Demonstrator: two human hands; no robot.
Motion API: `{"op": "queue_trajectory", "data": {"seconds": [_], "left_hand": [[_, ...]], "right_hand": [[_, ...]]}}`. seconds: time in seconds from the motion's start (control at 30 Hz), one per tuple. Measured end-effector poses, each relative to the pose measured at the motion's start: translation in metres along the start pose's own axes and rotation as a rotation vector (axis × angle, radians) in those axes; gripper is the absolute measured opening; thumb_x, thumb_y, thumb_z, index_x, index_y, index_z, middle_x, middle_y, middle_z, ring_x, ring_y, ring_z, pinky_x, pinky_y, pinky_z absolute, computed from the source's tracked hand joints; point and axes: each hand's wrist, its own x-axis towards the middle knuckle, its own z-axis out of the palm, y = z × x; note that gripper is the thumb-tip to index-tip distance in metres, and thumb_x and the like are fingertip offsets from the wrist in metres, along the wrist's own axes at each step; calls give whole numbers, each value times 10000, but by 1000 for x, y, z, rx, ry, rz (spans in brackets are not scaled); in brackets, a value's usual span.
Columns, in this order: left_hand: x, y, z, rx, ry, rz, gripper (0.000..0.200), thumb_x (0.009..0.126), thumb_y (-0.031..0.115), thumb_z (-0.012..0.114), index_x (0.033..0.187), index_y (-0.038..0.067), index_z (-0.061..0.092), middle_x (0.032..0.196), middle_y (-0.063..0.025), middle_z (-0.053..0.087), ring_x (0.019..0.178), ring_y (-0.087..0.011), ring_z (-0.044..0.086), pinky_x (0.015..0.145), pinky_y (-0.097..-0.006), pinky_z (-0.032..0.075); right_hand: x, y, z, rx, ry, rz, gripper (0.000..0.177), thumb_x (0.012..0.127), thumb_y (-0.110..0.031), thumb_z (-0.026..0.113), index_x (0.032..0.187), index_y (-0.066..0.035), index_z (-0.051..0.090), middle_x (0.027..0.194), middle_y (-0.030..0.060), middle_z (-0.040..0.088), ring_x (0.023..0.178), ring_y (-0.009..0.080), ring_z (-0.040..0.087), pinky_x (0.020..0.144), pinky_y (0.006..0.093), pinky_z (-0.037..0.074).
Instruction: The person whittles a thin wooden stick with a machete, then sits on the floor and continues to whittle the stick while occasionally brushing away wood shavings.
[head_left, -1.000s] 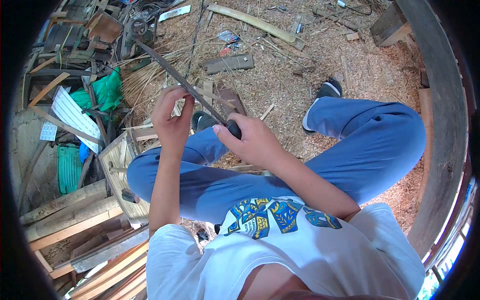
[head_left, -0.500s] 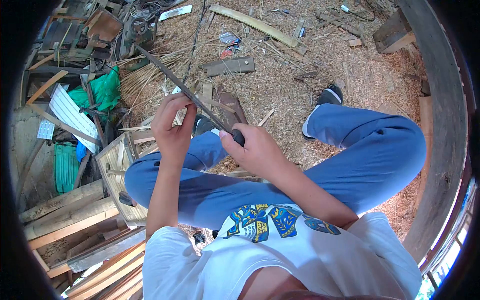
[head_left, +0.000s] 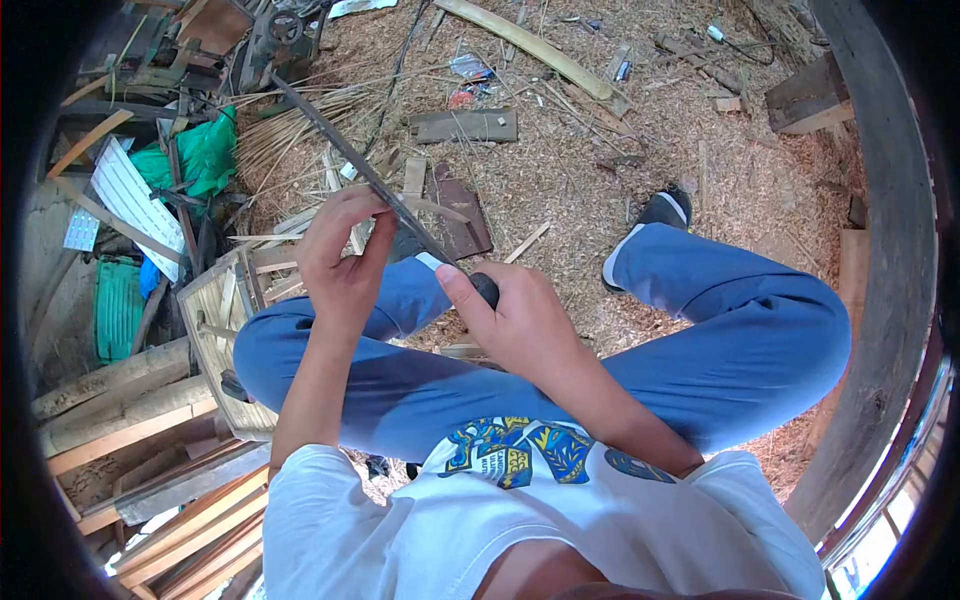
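Note:
My right hand point(head_left: 530, 325) is closed round the black handle point(head_left: 485, 290) of a long, narrow, dark-bladed knife point(head_left: 335, 137). Its blade slants up and left, away from me. My left hand point(head_left: 345, 250) is closed in a pinch beside the middle of the blade. From those fingertips a thin, slightly curved wood strip point(head_left: 437, 209) runs to the right, past the blade. The fingers partly hide the strip and where it meets the edge. Both hands are above my lap, between my bent knees.
Wood shavings cover the ground, with a grey board point(head_left: 463, 125), a brown flat piece point(head_left: 462, 215) and a long pale slat point(head_left: 530, 48). Stacked lumber point(head_left: 130, 410), a wooden box point(head_left: 215, 330) and green plastic point(head_left: 200, 155) lie left. A thick beam point(head_left: 890, 270) curves along the right.
The view has shifted slightly. My right hand and the knife handle are a little lower and further right. The strip at my left fingertips looks more bowed; both hands keep their hold.

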Motion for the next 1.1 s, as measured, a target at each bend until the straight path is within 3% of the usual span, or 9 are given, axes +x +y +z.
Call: {"op": "queue_trajectory", "data": {"seconds": [0.1, 0.4, 0.5, 0.6, 0.7, 0.8, 1.0, 1.07, 1.1], "left_hand": [[-2, 1, 0, -26, 6, -46, 236, 850, -141, 755, 1030, 3, 700, 1008, -108, 753, 949, -231, 733, 866, -325, 559], [4, 3, -2, -167, 117, -145, 127, 956, -1, 697, 1065, 20, 635, 1021, -83, 685, 1010, -203, 660, 946, -335, 499], [21, 13, -18, 42, 202, -51, 98, 956, 22, 683, 1042, 25, 636, 1003, -101, 678, 1009, -257, 659, 970, -363, 484], [57, 39, -35, 195, 202, 243, 94, 918, 41, 714, 989, 41, 652, 992, -106, 669, 1007, -308, 654, 1005, -426, 469], [103, 66, -49, 328, 61, 519, 83, 901, 94, 732, 930, 56, 664, 993, -90, 672, 1039, -320, 655, 1066, -489, 441], [142, 93, -56, 346, -27, 692, 141, 918, 189, 735, 904, 66, 667, 1020, -70, 678, 1065, -309, 659, 1105, -516, 420], [175, 126, -48, 487, -110, 805, 249, 991, 314, 660, 972, 68, 688, 1309, -103, 667, 1411, -351, 549, 1237, -582, 308], [185, 135, -56, 635, -320, 655, 491, 1096, 480, 379, 1274, 148, 694, 1595, -148, 432, 1568, -351, 296, 1286, -583, 100], [186, 133, -54, 641, -327, 656, 515, 1102, 496, 369, 1294, 150, 698, 1637, -155, 410, 1593, -350, 268, 1294, -586, 85]], "right_hand": [[2, 0, 1, 61, 26, -6, 665, 1015, -558, 638, 777, 58, 715, 657, 288, 643, 687, 491, 683, 641, 553, 530], [3, 0, 0, -6, 0, 40, 717, 1015, -605, 603, 765, 58, 716, 694, 295, 668, 703, 494, 687, 680, 537, 540], [2, -1, 1, 4, 27, 16, 718, 1022, -602, 593, 745, 50, 708, 681, 286, 662, 682, 488, 679, 668, 530, 532], [-1, 8, 9, -43, 82, -34, 723, 1059, -585, 559, 727, 51, 645, 581, 194, 557, 529, 317, 533, 579, 473, 440], [-1, 1, 6, -75, 30, -2, 705, 1035, -572, 595, 725, 53, 698, 642, 290, 626, 648, 456, 678, 641, 529, 510], [-7, -12, -2, 4, 25, 50, 684, 1034, -547, 614, 724, 57, 695, 637, 286, 619, 636, 456, 668, 638, 533, 503], [-5, 0, 0, 41, 94, -2, 674, 1034, -540, 618, 729, 55, 699, 657, 268, 638, 651, 454, 661, 660, 516, 514], [-6, -4, -4, 20, 72, 11, 682, 1034, -549, 612, 741, 60, 705, 682, 285, 648, 688, 466, 673, 676, 522, 518], [-7, -5, -5, 10, 60, 21, 687, 1034, -553, 608, 747, 62, 708, 694, 293, 653, 707, 472, 679, 685, 525, 520]]}}
